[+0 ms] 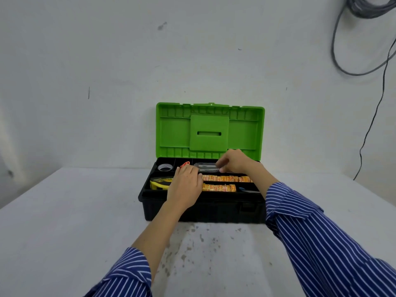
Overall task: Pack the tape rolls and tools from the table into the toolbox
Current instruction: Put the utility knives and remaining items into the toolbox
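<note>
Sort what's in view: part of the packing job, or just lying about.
Job: toolbox, tape roll, yellow tape rows, yellow tool, clear case, left hand, right hand.
Lying about: wall cables.

Toolbox (192, 211) on table (64, 211); tape roll (165, 167) back-left compartment, tape measure (159, 183) before it.

Red print on the yellow tape rolls (227, 179) in the toolbox (201, 209), too blurry to read; nothing else legible.
</note>
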